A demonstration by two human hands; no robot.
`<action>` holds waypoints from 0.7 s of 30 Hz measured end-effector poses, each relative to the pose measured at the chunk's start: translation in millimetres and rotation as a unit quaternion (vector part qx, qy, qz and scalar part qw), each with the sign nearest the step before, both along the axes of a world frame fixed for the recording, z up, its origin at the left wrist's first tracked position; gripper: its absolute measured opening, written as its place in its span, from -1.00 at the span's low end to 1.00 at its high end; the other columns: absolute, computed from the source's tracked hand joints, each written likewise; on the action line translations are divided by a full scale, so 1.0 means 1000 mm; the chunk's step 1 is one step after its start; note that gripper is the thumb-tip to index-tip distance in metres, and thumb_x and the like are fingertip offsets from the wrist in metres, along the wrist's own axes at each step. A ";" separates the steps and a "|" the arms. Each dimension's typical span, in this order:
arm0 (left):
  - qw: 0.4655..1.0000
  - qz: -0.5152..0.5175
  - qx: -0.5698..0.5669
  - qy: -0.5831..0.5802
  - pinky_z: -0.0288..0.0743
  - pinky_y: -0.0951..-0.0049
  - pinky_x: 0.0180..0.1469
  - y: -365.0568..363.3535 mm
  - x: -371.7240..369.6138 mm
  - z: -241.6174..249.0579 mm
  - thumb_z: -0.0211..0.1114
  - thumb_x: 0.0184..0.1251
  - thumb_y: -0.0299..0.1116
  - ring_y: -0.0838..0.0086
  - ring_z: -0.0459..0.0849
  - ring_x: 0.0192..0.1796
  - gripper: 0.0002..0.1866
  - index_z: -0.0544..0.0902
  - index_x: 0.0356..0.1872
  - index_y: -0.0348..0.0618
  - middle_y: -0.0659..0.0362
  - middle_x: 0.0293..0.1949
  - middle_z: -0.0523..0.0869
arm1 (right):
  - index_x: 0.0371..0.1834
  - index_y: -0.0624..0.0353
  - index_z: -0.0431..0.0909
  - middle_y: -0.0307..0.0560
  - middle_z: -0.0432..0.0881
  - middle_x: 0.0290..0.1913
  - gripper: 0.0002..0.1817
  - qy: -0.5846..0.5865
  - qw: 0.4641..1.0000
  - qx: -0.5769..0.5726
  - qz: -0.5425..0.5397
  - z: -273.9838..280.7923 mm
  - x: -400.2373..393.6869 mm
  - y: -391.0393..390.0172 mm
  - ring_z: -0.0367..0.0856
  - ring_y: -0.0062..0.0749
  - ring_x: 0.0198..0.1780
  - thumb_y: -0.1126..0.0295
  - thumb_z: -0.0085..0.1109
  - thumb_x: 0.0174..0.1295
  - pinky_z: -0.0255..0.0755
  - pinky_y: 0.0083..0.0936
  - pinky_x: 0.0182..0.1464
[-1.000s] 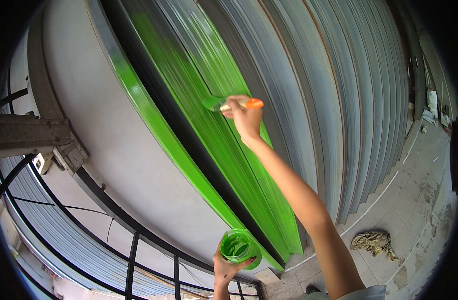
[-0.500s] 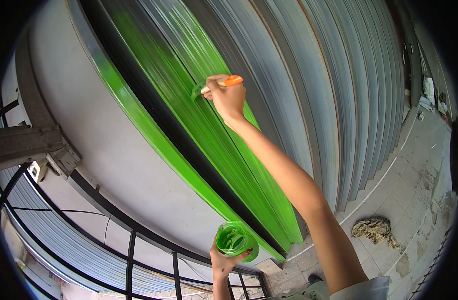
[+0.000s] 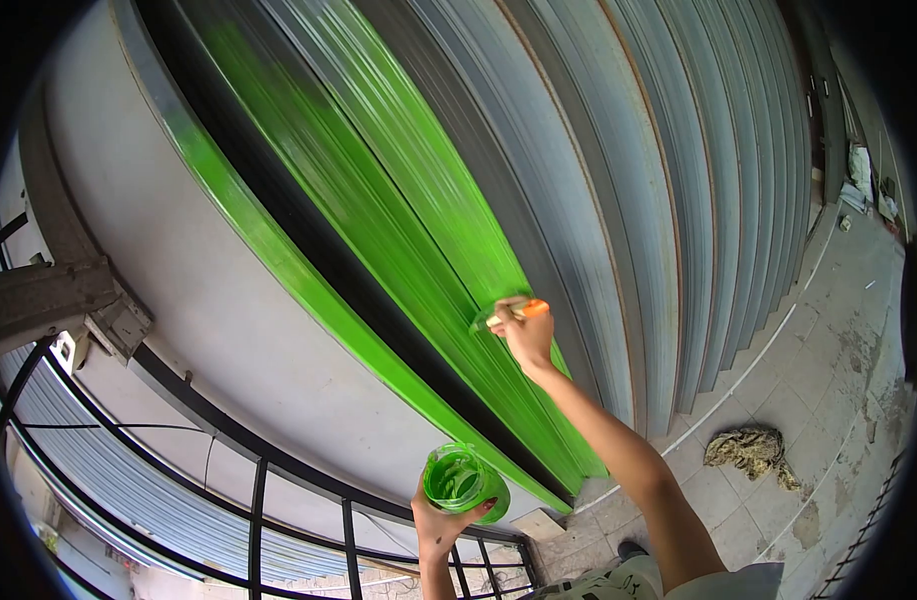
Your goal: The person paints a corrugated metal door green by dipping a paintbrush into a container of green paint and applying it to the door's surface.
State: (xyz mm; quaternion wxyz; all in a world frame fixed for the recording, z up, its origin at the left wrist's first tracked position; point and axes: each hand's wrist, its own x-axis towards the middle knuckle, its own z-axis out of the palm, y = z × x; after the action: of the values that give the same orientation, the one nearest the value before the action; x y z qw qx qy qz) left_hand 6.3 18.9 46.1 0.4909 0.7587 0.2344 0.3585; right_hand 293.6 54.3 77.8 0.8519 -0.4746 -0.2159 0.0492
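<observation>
My right hand [image 3: 526, 335] is closed round a paintbrush [image 3: 532, 310] with a pale ferrule end and an orange handle tip. Its green bristles press on the ridged metal shutter panel [image 3: 399, 230], low on the part coated in wet green paint. My left hand [image 3: 444, 525] grips a clear jar of green paint [image 3: 464, 480] from below and the side, its open mouth facing up and paint smeared over the rim. The jar is near the bottom of the green door-frame edge [image 3: 309, 310].
Unpainted grey folded shutter panels [image 3: 619, 150] stand to the right. A crumpled patterned rag [image 3: 752, 457] lies on the tiled floor [image 3: 809, 370]. At left are a white wall [image 3: 229, 270], a grey metal beam [image 3: 49, 300] and black window bars [image 3: 259, 520].
My right hand has moved the brush down and to the right along the green panel. My left hand with the jar has shifted slightly left.
</observation>
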 end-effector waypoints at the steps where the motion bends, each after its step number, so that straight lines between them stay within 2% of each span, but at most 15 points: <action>1: 1.000 0.004 0.004 -0.002 0.58 0.34 0.16 0.000 -0.001 0.001 0.69 -0.30 -0.43 0.39 0.71 0.01 -0.19 0.51 0.12 -0.38 0.04 -0.02 0.72 | -0.34 0.31 0.67 -0.05 0.73 -0.50 -0.89 -0.017 0.999 0.042 0.006 0.033 0.002 0.005 0.73 -0.50 -0.50 0.49 0.20 0.24 0.59 -0.60 -0.41; 4: 1.000 0.008 -0.006 -0.013 0.58 0.34 0.16 -0.002 0.000 0.003 0.69 -0.30 -0.44 0.39 0.71 0.00 -0.20 0.52 0.10 -0.39 0.04 -0.04 0.73 | -0.32 0.31 0.66 -0.06 0.73 -0.48 -0.90 -0.053 0.986 0.154 0.023 0.128 0.000 0.005 0.73 -0.49 -0.46 0.50 0.21 0.24 0.59 -0.60 -0.38; 7: 1.000 0.012 -0.016 -0.023 0.58 0.33 0.16 -0.003 0.001 0.001 0.69 -0.31 -0.45 0.38 0.71 0.00 -0.20 0.52 0.10 -0.38 0.04 -0.04 0.72 | -0.28 0.33 0.63 -0.07 0.72 -0.43 -0.92 -0.071 0.943 0.322 0.049 0.159 -0.003 0.000 0.73 -0.48 -0.41 0.53 0.20 0.26 0.61 -0.60 -0.34; 9: 1.000 0.019 -0.001 -0.003 0.58 0.33 0.15 -0.004 0.000 0.000 0.69 -0.31 -0.45 0.38 0.71 -0.01 -0.20 0.52 0.10 -0.38 0.04 -0.04 0.73 | -0.24 0.34 0.61 -0.07 0.72 -0.37 -0.90 -0.048 0.959 0.271 0.072 0.123 -0.004 0.004 0.73 -0.47 -0.37 0.51 0.20 0.31 0.62 -0.59 -0.29; 13: 1.000 0.012 -0.017 -0.008 0.59 0.33 0.15 -0.003 0.001 0.000 0.69 -0.31 -0.46 0.38 0.72 -0.02 -0.21 0.53 0.10 -0.38 0.05 -0.06 0.74 | -0.14 0.35 0.59 -0.03 0.72 -0.34 -0.82 0.042 0.983 0.161 0.073 -0.035 -0.010 0.007 0.74 -0.45 -0.31 0.44 0.25 0.33 0.64 -0.55 -0.23; 16: 1.000 0.016 -0.021 0.001 0.59 0.34 0.14 -0.002 -0.003 -0.001 0.69 -0.31 -0.47 0.39 0.72 -0.02 -0.20 0.52 0.11 -0.39 0.05 -0.06 0.74 | -0.22 0.35 0.63 0.01 0.72 -0.37 -0.90 0.117 0.991 0.048 0.044 -0.130 -0.022 -0.013 0.73 -0.43 -0.41 0.52 0.24 0.28 0.64 -0.55 -0.37; 17: 1.000 0.014 -0.027 -0.008 0.59 0.34 0.14 -0.001 -0.002 -0.002 0.69 -0.31 -0.47 0.39 0.72 -0.01 -0.20 0.52 0.11 -0.39 0.04 -0.06 0.74 | -0.23 0.34 0.64 0.01 0.72 -0.40 -0.91 0.145 0.988 0.010 0.053 -0.138 -0.019 -0.013 0.73 -0.43 -0.44 0.54 0.24 0.26 0.63 -0.56 -0.40; 21: 0.999 0.037 -0.012 -0.018 0.61 0.31 0.11 0.003 -0.005 -0.002 0.70 -0.33 -0.46 0.38 0.72 -0.04 -0.21 0.56 0.09 -0.41 0.04 -0.07 0.74 | -0.31 0.30 0.67 -0.05 0.72 -0.47 -0.91 0.020 0.998 0.031 0.053 -0.008 -0.005 -0.002 0.71 -0.50 -0.47 0.50 0.23 0.24 0.59 -0.59 -0.42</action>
State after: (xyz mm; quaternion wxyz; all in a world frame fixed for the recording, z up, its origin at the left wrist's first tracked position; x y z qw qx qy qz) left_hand 1.1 21.6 44.0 0.4903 0.7371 0.2574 0.3874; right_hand 288.2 52.4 70.1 0.8662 -0.4351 -0.2255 0.0971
